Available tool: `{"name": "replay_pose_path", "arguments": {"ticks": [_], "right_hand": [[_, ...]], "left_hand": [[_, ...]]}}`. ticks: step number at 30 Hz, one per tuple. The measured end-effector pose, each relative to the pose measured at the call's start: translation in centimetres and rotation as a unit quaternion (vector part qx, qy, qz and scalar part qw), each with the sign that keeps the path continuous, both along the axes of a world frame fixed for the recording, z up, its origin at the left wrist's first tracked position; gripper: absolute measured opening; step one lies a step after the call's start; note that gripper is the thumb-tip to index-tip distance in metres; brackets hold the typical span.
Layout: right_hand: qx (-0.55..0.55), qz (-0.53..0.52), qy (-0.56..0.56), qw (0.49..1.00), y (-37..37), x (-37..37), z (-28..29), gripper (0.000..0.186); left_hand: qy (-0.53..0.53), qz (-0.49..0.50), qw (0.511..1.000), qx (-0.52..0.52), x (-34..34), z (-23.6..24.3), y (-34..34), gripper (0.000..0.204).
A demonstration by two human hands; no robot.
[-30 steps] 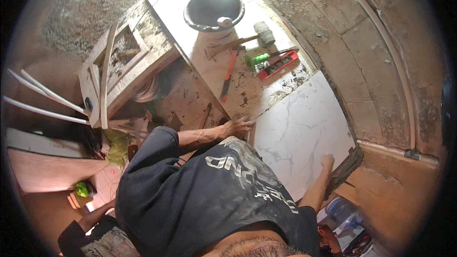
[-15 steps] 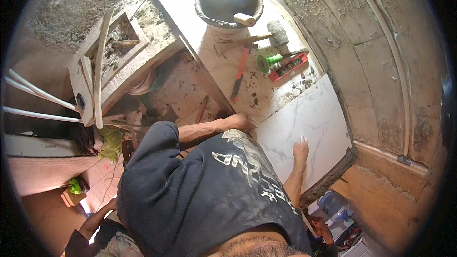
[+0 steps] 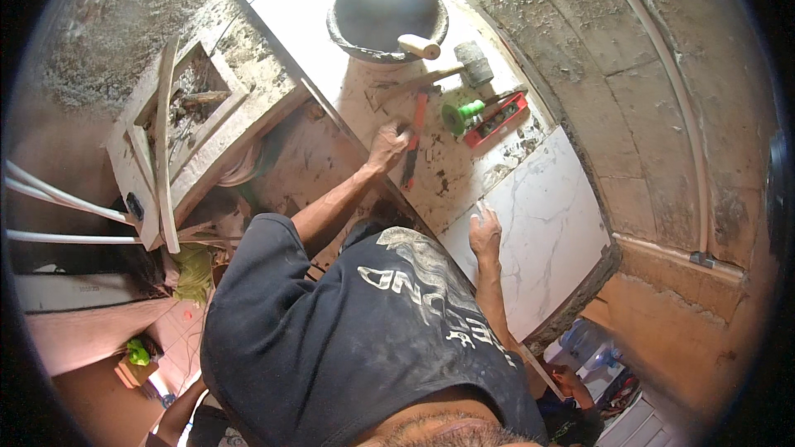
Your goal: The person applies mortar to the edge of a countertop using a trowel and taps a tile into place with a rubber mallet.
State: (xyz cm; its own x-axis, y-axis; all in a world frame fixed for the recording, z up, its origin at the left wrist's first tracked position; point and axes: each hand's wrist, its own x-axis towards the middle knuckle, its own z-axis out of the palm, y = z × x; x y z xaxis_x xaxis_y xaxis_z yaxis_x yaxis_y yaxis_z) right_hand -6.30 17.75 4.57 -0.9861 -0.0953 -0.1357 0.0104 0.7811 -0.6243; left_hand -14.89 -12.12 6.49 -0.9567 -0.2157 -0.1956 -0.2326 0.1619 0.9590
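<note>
My left hand (image 3: 389,146) is over the dirty counter beside a long red-and-black tool (image 3: 419,109), fingers curled; whether anything is inside them is hidden. My right hand (image 3: 485,233) is at the left edge of a white marbled tile (image 3: 551,228), fingers bent around a small pale bit too small to name. Above them are a red spirit level (image 3: 495,122), a green suction cup (image 3: 455,118), a mallet (image 3: 474,64) and a black mortar tub (image 3: 381,12) with a pale handle (image 3: 419,45) on its rim.
A dusty wooden frame (image 3: 211,161) and white pipes (image 3: 74,199) are at left. A rough wall with conduit (image 3: 700,182) runs along the right. Another person's arm (image 3: 174,422) shows lower left, another hand (image 3: 567,381) lower right, near a blue water jug (image 3: 584,343).
My left hand has moved up onto the counter, beside the red-and-black tool. My right hand has moved up and left across the tile to its edge.
</note>
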Motion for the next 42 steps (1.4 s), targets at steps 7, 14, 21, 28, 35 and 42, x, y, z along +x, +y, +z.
{"name": "replay_pose_path", "arguments": {"ticks": [7,14,21,28,35,42], "right_hand": [[-0.005,0.004,-0.035,0.999,-1.0,1.0,1.6,0.039],[-0.013,-0.075,-0.066,0.995,1.0,2.9,1.9,0.039],[-0.018,-0.079,-0.046,0.996,0.0,3.0,2.0,0.040],[-0.117,-0.123,-0.133,0.976,-0.5,2.8,2.7,0.040],[-0.515,-0.008,-0.153,0.843,-8.8,-13.8,13.3,0.049],[-0.012,0.462,0.154,0.873,-14.9,-25.8,15.8,0.038]], "left_hand": [[-0.106,0.017,0.990,-0.089,-4.1,-0.7,-3.2,0.027],[-0.041,0.042,0.761,0.646,-8.3,7.7,0.0,0.046],[-0.052,0.207,0.544,0.812,-15.6,9.2,-0.9,0.033],[0.055,0.104,0.710,0.695,-10.1,13.0,2.4,0.037],[0.093,-0.039,0.746,0.659,-7.2,10.7,2.8,0.043],[0.077,-0.130,0.823,0.547,-6.0,7.1,4.1,0.057]]}}
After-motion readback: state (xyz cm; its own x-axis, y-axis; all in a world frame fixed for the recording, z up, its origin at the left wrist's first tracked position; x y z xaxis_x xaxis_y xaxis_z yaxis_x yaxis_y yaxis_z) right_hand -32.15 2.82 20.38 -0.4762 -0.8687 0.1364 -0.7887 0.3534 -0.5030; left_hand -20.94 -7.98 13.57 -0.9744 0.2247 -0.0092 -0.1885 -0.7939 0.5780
